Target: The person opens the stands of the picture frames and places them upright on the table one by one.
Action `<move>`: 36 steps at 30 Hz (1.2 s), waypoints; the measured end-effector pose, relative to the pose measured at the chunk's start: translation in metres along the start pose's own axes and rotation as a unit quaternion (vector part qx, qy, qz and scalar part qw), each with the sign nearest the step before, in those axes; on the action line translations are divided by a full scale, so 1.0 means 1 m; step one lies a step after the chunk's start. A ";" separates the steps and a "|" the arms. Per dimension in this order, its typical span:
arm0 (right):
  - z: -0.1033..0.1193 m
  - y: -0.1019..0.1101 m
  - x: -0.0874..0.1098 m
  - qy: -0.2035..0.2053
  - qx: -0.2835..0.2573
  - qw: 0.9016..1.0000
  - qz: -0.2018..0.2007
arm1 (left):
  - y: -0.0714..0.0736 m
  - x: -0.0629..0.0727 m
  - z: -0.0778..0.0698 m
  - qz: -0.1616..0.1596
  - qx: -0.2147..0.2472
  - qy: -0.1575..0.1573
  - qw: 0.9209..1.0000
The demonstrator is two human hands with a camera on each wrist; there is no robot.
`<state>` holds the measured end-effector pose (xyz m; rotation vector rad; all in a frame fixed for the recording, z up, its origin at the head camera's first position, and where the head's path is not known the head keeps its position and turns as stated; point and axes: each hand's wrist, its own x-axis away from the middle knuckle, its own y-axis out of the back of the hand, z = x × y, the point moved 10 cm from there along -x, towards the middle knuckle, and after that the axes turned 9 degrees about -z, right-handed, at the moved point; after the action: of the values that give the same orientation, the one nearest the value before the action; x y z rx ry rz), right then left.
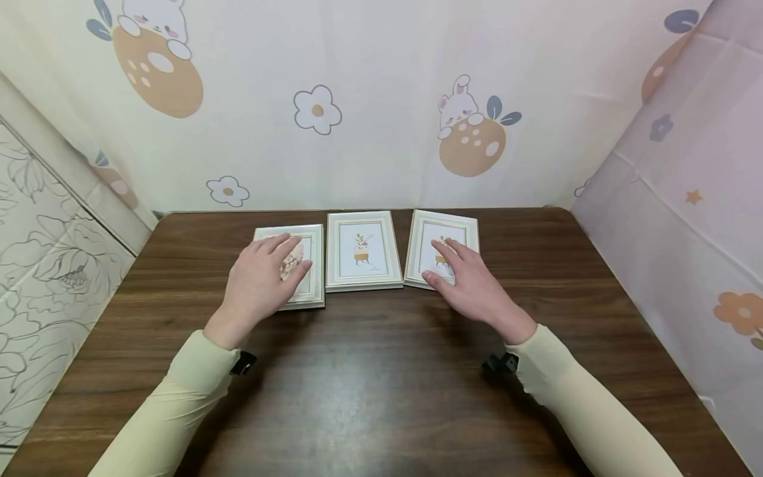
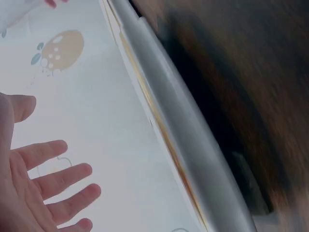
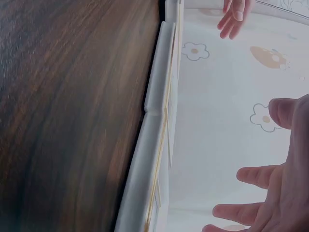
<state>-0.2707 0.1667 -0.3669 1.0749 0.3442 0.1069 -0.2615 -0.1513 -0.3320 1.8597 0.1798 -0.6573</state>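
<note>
Three white picture frames with thin gold inner lines lie face up in a row on a dark wooden table. My left hand [image 1: 259, 273] is held over the left frame [image 1: 316, 265], covering part of its floral picture. Over the right frame [image 1: 472, 228] is my right hand [image 1: 471, 278], which hides some of its potted-plant picture. Between them lies the middle frame [image 1: 362, 255], showing a plant in a yellow pot on legs. In both wrist views the fingers [image 2: 63, 179] are spread and stand apart from the frame edges [image 3: 140, 169], with nothing in them.
The brown wooden table [image 1: 352, 384] extends toward me and out to both sides. Behind it hangs a pale curtain [image 1: 381, 146] printed with rabbits and flowers, and another patterned cloth [image 1: 673, 199] borders the right side. Small black devices [image 1: 243, 363] are worn at both wrists.
</note>
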 end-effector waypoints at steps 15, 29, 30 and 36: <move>-0.001 0.007 0.000 -0.038 -0.203 0.978 -0.021 | 0.013 -0.006 0.048 0.024 0.009 0.072 0.997; -0.002 -0.005 0.003 -0.082 -0.311 0.946 0.042 | 0.017 -0.017 0.089 0.057 0.043 0.113 0.991; -0.002 -0.006 0.004 -0.084 -0.313 0.945 0.045 | 0.016 -0.018 0.092 0.059 0.044 0.116 0.990; -0.004 -0.009 0.008 -0.088 -0.308 0.946 0.055 | 0.008 -0.022 0.105 0.077 0.051 0.132 0.987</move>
<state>-0.2651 0.1675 -0.3784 0.4762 0.0734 0.2014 -0.3130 -0.2450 -0.3392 2.0326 0.1737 -0.3175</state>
